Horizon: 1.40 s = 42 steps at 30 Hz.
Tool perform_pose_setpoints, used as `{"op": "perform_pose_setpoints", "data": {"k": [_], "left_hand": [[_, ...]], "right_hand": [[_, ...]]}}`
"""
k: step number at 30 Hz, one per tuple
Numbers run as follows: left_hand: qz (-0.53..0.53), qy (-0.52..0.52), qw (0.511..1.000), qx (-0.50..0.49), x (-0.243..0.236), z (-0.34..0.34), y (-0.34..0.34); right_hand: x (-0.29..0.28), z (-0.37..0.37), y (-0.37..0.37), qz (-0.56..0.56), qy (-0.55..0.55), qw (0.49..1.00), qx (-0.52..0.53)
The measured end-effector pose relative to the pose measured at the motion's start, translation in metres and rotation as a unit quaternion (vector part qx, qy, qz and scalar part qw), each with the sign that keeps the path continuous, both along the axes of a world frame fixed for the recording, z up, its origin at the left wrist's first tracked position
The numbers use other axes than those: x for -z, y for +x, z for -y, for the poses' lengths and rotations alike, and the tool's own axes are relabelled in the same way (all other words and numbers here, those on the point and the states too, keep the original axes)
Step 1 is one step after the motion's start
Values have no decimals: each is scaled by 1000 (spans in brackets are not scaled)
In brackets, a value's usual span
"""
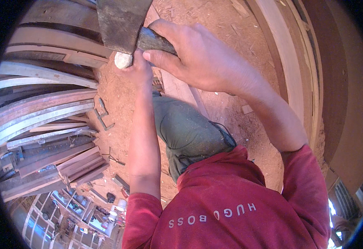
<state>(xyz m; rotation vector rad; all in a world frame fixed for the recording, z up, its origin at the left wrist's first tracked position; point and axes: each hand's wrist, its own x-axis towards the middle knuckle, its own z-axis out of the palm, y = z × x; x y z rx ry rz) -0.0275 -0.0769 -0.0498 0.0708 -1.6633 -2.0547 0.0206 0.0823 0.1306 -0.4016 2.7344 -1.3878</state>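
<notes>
Right hand (196,54) is closed round a dark handle (155,40) slanting left to a broad metal blade (121,25) just beyond; left hand (140,70), nearer that blade, looks curled round a pale knob (123,60).

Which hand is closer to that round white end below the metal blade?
The left hand, directly beside the round white end below the broad metal blade. The right hand sits farther right, its grip around a dark rounded bar.

Some floor (119,103), this, thick with sawdust (258,135).
Stacked boards (44,106) line its left edge, a dark angular metal piece (100,120) beside them; long planks (289,54) run along the right edge.
</notes>
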Motion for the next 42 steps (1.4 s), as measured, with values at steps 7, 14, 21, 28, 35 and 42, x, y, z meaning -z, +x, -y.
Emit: {"op": "perform_pose_setpoints", "data": {"k": [7,14,21,28,35,42], "left_hand": [[7,-42,999,-1,19,12,1],[39,137,989,-29,16,3,2],[79,-70,991,-85,32,3,-1],[65,-32,995,69,-8,29,23],[28,85,994,58,-12,36,14],[25,90,995,40,-16,19,24]], "right_hand": [[-16,6,-11,13,86,994,-68],[-42,7,-18,34,136,984,-110],[-18,13,-21,19,194,972,-134],[-13,-6,-15,29,127,990,-53],[-8,-18,-1,29,51,998,-7],[10,-23,17,60,46,997,5]]}}
